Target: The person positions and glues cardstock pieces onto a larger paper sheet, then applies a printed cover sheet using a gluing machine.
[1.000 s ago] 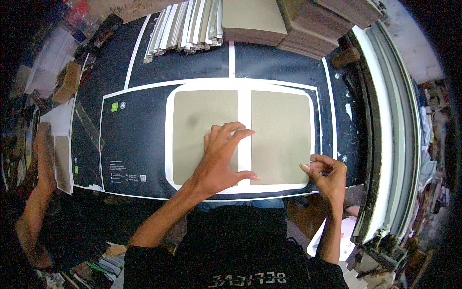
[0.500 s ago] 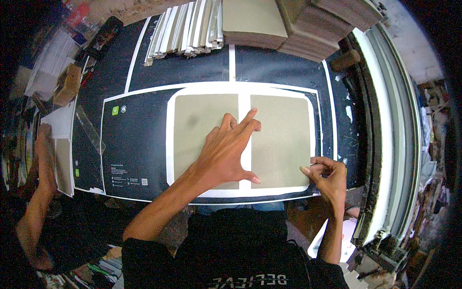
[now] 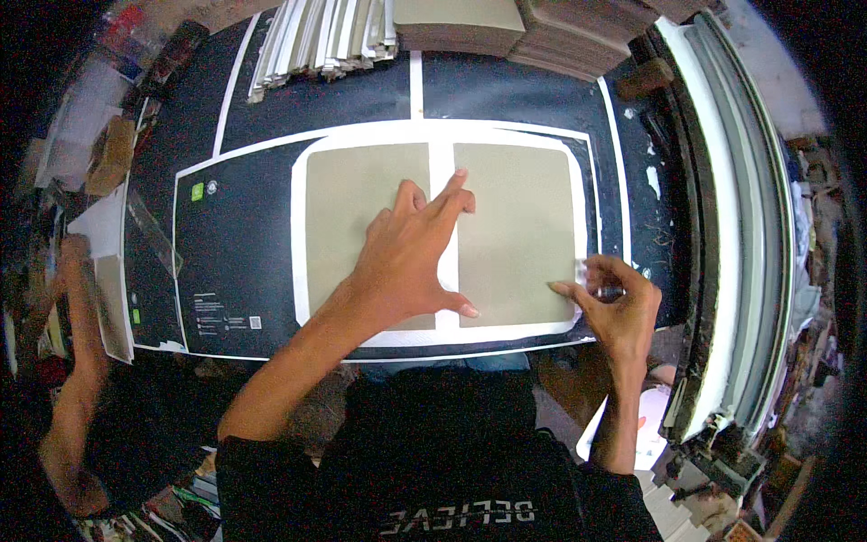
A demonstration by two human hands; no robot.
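Observation:
Two tan cardboard panels (image 3: 515, 226) lie side by side on a white sheet (image 3: 442, 244), with its strip between them and its rim around their rounded outer corners. My left hand (image 3: 402, 257) is spread over the middle, with the index finger and thumb reaching onto the right panel. At that panel's lower right edge, my right hand (image 3: 619, 303) has thumb and fingers curled around the sheet's white margin. The thumb tip is over the panel; a small white piece of the margin shows by the fingertips. Their exact contact is partly hidden.
Beneath lie dark printed sheets (image 3: 235, 262) with white borders. Cardboard strips (image 3: 325, 36) and stacked tan boards (image 3: 461, 38) stand at the back. A long metal-and-white bar (image 3: 722, 226) runs along the right. Another person's arm (image 3: 86, 307) handles a board (image 3: 113, 298) at the left.
The whole view has shifted, so the table appears higher and further left. My right thumb has moved inward over the panel, and the margin there looks raised. My left hand keeps its spread pose.

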